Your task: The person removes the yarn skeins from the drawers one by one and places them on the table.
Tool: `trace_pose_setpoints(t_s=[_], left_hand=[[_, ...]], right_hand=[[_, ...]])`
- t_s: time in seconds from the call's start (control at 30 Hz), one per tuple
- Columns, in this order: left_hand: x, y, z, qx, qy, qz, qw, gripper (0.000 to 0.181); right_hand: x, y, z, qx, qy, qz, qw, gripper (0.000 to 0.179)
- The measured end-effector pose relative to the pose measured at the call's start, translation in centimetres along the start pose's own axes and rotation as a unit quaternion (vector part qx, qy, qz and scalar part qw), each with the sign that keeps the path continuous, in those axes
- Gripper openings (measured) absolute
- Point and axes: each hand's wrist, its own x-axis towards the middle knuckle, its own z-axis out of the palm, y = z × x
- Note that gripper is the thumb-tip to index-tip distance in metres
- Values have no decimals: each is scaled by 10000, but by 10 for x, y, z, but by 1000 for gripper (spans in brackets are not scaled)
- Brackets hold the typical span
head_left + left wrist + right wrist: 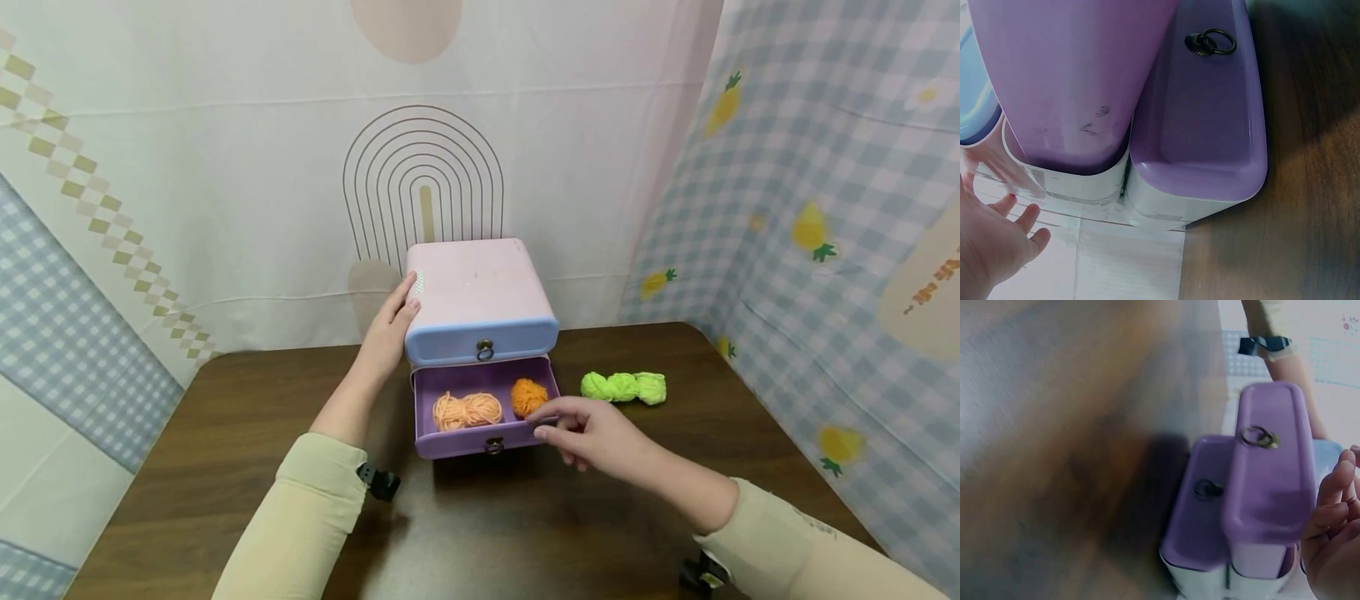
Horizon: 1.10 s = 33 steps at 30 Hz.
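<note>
A small pink-topped drawer cabinet stands on the table, its purple drawer pulled out. Inside that drawer lie a peach yarn skein and, toward its right end, an orange yarn ball. My left hand rests against the cabinet's left side near the top, fingers extended. At the drawer's right front corner, my right hand has thumb and index finger at the front rim, the rim between them. Its other fingers are curled, seen beside the drawer in the right wrist view.
A bright green yarn skein lies on the brown table to the cabinet's right. Above the pulled-out drawer is a closed blue drawer; below it is another purple drawer, closed, with a ring pull. Printed cloth hangs behind.
</note>
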Motion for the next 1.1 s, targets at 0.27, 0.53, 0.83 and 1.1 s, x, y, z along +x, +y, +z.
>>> trace_pose_setpoints(t_s=[0.27,0.53,0.83,1.1], left_hand=[[1,0,0,-48,-29,39,10000,51],[12,-24,0,-30,55,126,9999,52],[1,0,0,4,-38,99,9999,52],[0,-1,0,-63,-29,81,9999,51]], right_hand=[[7,-10,-17,-297,135,-27,9995,34],[29,-5,-30,-841,154,-17,9963,39],[51,7,-38,-1907,-336,405,9802,34],[64,5,-34,-2485,-498,657,9651,52]])
